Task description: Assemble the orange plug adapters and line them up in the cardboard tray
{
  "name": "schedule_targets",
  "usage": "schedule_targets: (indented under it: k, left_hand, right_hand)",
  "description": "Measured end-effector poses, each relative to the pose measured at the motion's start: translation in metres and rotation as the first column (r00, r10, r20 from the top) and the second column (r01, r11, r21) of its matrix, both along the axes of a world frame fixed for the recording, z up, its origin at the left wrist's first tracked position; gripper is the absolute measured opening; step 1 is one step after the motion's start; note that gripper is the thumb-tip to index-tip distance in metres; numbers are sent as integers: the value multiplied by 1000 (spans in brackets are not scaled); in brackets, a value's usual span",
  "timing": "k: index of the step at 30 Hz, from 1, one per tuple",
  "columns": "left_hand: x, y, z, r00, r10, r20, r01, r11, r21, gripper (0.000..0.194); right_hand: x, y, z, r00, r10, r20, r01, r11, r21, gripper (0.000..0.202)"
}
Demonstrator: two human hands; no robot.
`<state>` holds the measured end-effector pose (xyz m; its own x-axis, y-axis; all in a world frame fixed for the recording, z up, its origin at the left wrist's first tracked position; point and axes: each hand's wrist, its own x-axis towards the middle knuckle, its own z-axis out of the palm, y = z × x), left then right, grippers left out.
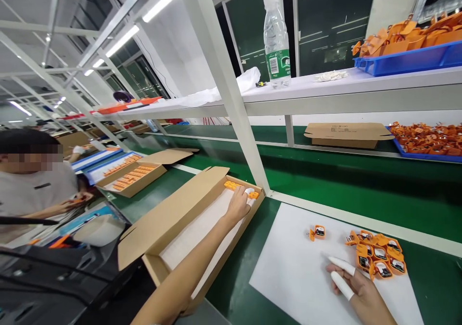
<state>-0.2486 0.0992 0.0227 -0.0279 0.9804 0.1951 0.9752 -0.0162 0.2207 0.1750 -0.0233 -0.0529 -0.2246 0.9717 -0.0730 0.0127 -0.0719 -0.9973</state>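
My left hand reaches into the far end of an open cardboard box, its fingers closed at a short row of orange parts; what they pinch is too small to name. White paper lines the box. My right hand, with white covers on the thumb and a finger, hovers over a white sheet, fingers apart and nothing between them. Beside it lies a cluster of orange parts with dark insides. One single orange part sits apart, above the fingertips.
A shelf post rises behind the box. The shelf holds a bottle and a blue tray of orange parts. At the left, a person works near another filled box.
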Motion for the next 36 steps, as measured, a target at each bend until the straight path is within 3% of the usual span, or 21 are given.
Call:
schedule_targets:
  k: [3,7,16,20,24,27,29,33,36]
  left_hand:
    - [-6,-5,-1,998,3,69,7,990,-138,18]
    - [-8,-7,-1,983,-36,182,87,956,-281,24]
    - [2,-9,11,940,-38,339,162,924,-346,23]
    - [5,-12,32,935,13,354,109,941,-320,23]
    - [19,-19,70,917,8,398,86,972,-219,30]
    - [50,-26,89,878,-69,473,165,973,-164,42]
    - [85,-31,88,852,-170,495,284,945,-165,42]
    - [166,-38,55,770,-454,448,551,828,-107,41]
    - [207,-35,28,733,-519,439,608,790,-80,38]
  right_hand:
    - [3,-1,-8,999,26,-33,-27,999,-20,38]
    - [3,0,-9,999,26,-19,-26,1000,3,37]
    - [3,1,-12,999,48,19,-49,998,39,48]
    - [0,2,3,994,100,44,-102,994,41,50]
    - [-6,1,18,991,136,11,-137,988,76,48]
    - [-7,-1,19,986,157,53,-162,982,101,41]
    - [-7,-2,17,985,152,82,-162,978,131,35]
    - [-6,-3,13,983,151,106,-168,971,172,29]
    - [-7,-3,13,984,136,112,-154,973,172,30]
